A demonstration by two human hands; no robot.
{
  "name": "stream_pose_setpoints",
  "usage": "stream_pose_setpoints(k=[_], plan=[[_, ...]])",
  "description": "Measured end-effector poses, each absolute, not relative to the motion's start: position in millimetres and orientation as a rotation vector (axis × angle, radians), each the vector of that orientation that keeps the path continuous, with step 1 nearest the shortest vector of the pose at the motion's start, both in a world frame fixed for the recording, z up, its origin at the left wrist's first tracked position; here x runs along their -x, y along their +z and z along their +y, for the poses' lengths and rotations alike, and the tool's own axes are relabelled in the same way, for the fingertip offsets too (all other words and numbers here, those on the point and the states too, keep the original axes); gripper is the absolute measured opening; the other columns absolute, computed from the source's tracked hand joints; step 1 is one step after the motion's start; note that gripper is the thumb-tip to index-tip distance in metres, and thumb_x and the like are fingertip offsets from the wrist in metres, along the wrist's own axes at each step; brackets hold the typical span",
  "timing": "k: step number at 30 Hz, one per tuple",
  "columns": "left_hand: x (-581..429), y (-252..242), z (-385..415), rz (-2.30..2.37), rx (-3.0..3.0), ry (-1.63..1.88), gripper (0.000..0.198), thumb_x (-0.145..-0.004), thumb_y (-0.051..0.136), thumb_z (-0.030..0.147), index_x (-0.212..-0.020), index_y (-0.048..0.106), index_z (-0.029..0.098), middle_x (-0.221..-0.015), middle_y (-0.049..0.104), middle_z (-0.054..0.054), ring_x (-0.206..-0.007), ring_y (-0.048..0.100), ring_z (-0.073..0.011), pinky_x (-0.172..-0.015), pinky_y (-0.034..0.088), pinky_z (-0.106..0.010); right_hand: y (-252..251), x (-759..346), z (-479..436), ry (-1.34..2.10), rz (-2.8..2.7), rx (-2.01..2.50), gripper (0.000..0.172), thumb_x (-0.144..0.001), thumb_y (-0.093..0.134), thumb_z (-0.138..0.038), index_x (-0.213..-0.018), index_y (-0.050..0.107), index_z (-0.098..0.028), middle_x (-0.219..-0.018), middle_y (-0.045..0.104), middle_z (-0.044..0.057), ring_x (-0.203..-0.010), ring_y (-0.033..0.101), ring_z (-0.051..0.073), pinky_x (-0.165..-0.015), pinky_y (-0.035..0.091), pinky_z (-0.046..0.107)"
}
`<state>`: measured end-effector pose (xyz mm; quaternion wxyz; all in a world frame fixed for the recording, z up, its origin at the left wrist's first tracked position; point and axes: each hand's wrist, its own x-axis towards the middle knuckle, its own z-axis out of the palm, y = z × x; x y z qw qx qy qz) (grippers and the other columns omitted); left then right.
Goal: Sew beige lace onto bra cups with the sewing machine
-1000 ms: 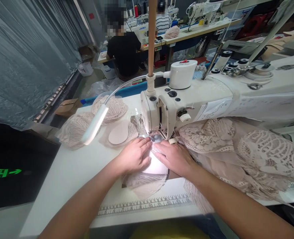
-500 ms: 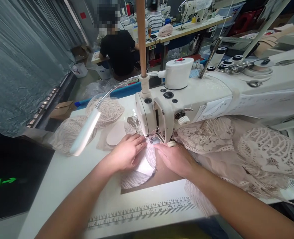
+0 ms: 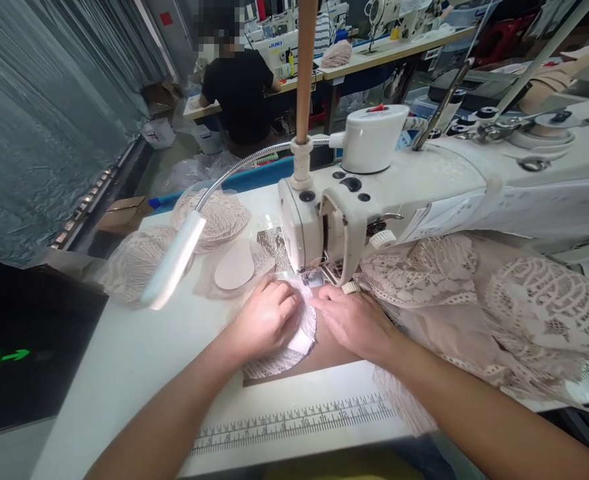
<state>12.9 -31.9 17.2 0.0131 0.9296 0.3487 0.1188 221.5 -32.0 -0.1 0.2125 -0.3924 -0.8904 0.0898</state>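
A white lace piece with a smooth pale layer on it [image 3: 304,339] lies under the needle area of a white sewing machine [image 3: 297,233]. My left hand [image 3: 269,317] rests on the piece's left part, fingers curled in and closed on the fabric. At its right edge, just in front of the presser foot, my right hand [image 3: 354,320] has thumb and fingers pinched together at the lace. The exact grip of its fingertips is partly hidden. Beneath both hands shows a brown plate [image 3: 334,343] set on the white table.
Lace stacks [image 3: 219,217] and a pale oval pad [image 3: 234,265] lie left. A lit lamp [image 3: 174,260] hangs over them. Beige lace fabric [image 3: 439,293] is heaped right, under the machine arm. A ruler strip [image 3: 294,427] runs along the front. A person in black [image 3: 239,93] sits beyond.
My left hand's fingers were stretched flat on the lace near the needle; now they are curled and drawn back slightly. My right fingers have closed in at the edge. The view has shifted slightly.
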Motion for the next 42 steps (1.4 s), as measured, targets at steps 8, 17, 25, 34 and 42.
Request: stream_pose_setpoints(k=[8, 17, 25, 34, 42], plan=[[-6.6, 15.1, -24.2, 1.105, -2.892, 0.364, 0.026, -0.090, 0.042, 0.020, -0.108, 0.060, 0.013, -0.093, 0.060, -0.012, -0.088, 0.055, -0.0234, -0.089, 0.043, -0.046, 4.6, -218.2, -30.5, 0.247, -2.505, 1.164, 0.031, -0.086, 0.042, -0.006, -0.097, 0.069, -0.017, -0.077, 0.059, 0.003, -0.067, 0.048, 0.014, -0.059, 0.033, 0.026], [-6.9, 15.3, -26.2, 0.974, -2.928, 0.295, 0.035, -0.087, 0.046, 0.016, -0.120, 0.057, 0.015, -0.117, 0.059, -0.014, -0.108, 0.053, -0.0269, -0.100, 0.035, -0.050, -0.3, -217.5, -29.0, 0.257, -2.401, 1.275, 0.031, -0.087, 0.043, -0.011, -0.102, 0.069, -0.018, -0.088, 0.066, 0.008, -0.079, 0.058, 0.018, -0.069, 0.043, 0.027], [-7.1, 10.6, -27.5, 0.929, -2.905, 0.328, 0.037, -0.084, 0.050, 0.014, -0.121, 0.057, 0.014, -0.122, 0.059, -0.015, -0.107, 0.052, -0.0276, -0.096, 0.039, -0.048, 0.9, -216.6, -31.6, 0.265, -2.410, 1.183, 0.030, -0.087, 0.045, -0.009, -0.103, 0.068, -0.019, -0.091, 0.067, 0.004, -0.073, 0.057, 0.014, -0.064, 0.041, 0.025], [-5.2, 6.7, -25.5, 0.944, -2.865, 0.390, 0.041, -0.086, 0.044, 0.012, -0.126, 0.054, 0.013, -0.126, 0.059, -0.013, -0.102, 0.053, -0.0261, -0.091, 0.043, -0.047, 2.3, -215.7, -30.6, 0.205, -2.488, 1.203, 0.029, -0.086, 0.044, -0.007, -0.100, 0.068, -0.016, -0.082, 0.061, 0.004, -0.067, 0.051, 0.013, -0.060, 0.037, 0.026], [-9.6, 5.4, -22.6, 0.992, -2.838, 0.411, 0.041, -0.089, 0.041, 0.016, -0.128, 0.052, 0.013, -0.123, 0.060, -0.016, -0.106, 0.053, -0.0282, -0.089, 0.045, -0.049, -0.4, -211.1, -28.8, 0.101, -2.468, 1.303, 0.030, -0.084, 0.045, -0.007, -0.098, 0.068, -0.019, -0.083, 0.064, 0.005, -0.069, 0.053, 0.015, -0.059, 0.038, 0.027]])
